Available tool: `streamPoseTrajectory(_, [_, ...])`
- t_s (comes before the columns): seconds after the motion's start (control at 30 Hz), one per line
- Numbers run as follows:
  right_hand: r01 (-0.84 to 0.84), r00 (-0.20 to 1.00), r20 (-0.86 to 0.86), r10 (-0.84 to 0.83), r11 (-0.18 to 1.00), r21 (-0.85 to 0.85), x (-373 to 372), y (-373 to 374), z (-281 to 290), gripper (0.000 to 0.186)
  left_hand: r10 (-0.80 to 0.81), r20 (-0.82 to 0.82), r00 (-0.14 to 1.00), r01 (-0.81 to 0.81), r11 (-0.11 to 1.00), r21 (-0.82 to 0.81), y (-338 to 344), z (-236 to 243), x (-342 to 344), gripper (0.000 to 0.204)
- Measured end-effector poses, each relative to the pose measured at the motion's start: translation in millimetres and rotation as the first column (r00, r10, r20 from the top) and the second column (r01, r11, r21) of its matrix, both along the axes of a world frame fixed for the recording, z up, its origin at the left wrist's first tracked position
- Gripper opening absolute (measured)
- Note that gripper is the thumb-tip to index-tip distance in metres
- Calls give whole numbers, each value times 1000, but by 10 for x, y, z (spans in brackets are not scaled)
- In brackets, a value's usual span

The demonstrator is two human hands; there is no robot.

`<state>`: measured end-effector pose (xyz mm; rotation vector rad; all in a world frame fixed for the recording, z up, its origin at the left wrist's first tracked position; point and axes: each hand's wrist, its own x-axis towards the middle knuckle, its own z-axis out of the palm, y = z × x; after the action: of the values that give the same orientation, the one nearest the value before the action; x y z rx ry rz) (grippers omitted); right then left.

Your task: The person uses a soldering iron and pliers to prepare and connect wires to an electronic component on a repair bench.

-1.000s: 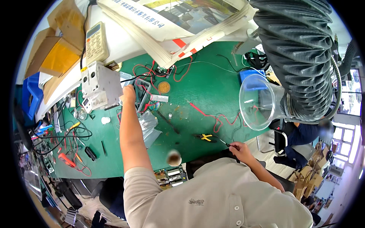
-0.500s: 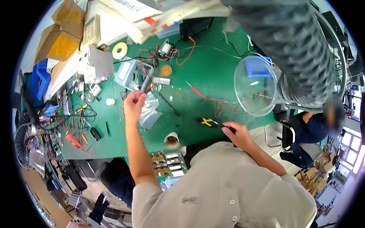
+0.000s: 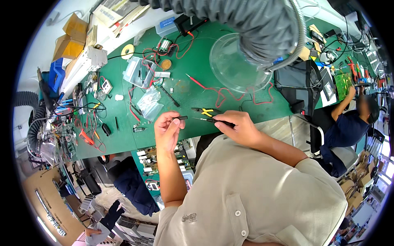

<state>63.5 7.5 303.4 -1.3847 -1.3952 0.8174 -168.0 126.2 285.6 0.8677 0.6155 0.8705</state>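
My left hand (image 3: 168,126) is closed around a small dark tubular piece (image 3: 180,117) that sticks out toward the right. Facing it, my right hand (image 3: 236,126) grips a thin screwdriver (image 3: 215,120) by its black handle, the metal shaft pointing left, close to the piece but apparently apart from it. Just beyond my hands, yellow-and-black pliers (image 3: 204,112) lie on the green mat (image 3: 180,65). A crumpled clear plastic bag (image 3: 149,103), a dark slim rod (image 3: 169,95) and a red test probe (image 3: 197,82) lie farther in.
A clear hood on a ridged hose (image 3: 266,24) hangs at the upper right. Left are tangled leads and tools (image 3: 88,123); behind stands an open plastic box (image 3: 138,72). Circuit boards (image 3: 147,160) lie below the edge. A co-worker (image 3: 347,125) sits at the right.
My left hand has left the plastic box and come toward my body with the dark piece. My right hand has moved left with the screwdriver, nearer it. The camera view has shifted.
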Motion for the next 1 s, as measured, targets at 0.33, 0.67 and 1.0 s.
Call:
streamPoseTrajectory(0.33, [-15, 999, 28, 16, 999, -32, 110, -327, 116, 18, -173, -258, 950, 200, 977, 81, -270, 142, 192, 16])
streamPoseTrajectory(0.67, [69, 995, 71, -72, 997, 38, 60, -422, 47, 20, -136, -247, 959, 135, 991, -22, -526, 64, 407, 15])
streamPoseTrajectory(1.0, [16, 999, 40, -17, 999, 28, 67, -431, 5, 17, -252, -225, 941, 239, 967, -85, -445, 83, 435, 13])
